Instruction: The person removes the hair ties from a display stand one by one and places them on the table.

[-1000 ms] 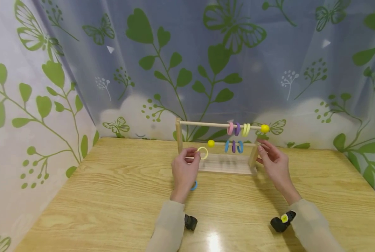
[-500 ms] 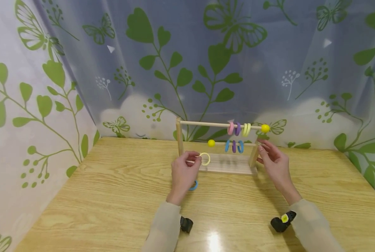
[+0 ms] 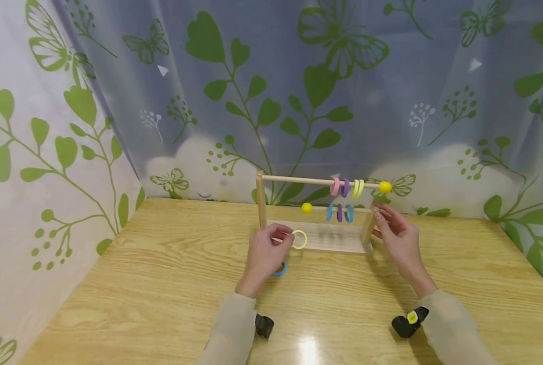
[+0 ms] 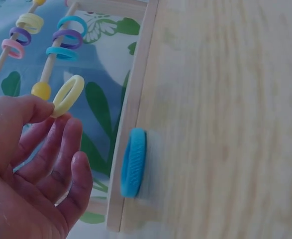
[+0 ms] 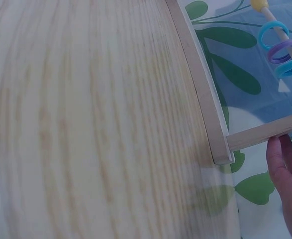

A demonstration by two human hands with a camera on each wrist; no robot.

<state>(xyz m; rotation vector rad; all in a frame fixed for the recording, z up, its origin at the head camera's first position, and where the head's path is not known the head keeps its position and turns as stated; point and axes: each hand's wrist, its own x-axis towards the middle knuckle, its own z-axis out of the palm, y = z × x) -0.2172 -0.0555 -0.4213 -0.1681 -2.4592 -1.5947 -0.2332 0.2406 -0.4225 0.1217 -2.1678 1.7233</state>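
Note:
My left hand (image 3: 263, 251) pinches a pale yellow hair tie (image 4: 76, 94) between thumb and fingertips, in front of the wooden rack (image 3: 332, 244). The other fingers of that hand are loosely bent in the left wrist view. Below the hand, a blue ribbed hair tie (image 4: 140, 164) lies by the base, partly hidden by the hand in the head view. My right hand (image 3: 400, 238) holds the top of the rack's short right post (image 5: 267, 132) with thumb and fingers. Blue and purple hair ties (image 3: 339, 213) hang on the lower rod, near the right hand.
Pink, purple and pale yellow hair ties (image 3: 357, 188) hang on the upper rod (image 3: 298, 180). A yellow ball caps each rod's free end: the upper ball (image 3: 385, 187) at right, the lower ball (image 3: 306, 208) at left. A patterned curtain (image 3: 271, 137) stands behind the wooden table (image 3: 184, 263).
My left hand has moved slightly down with the yellow hair tie, which now sits lower and farther from the lower rod's ball. The right hand stays at the post.

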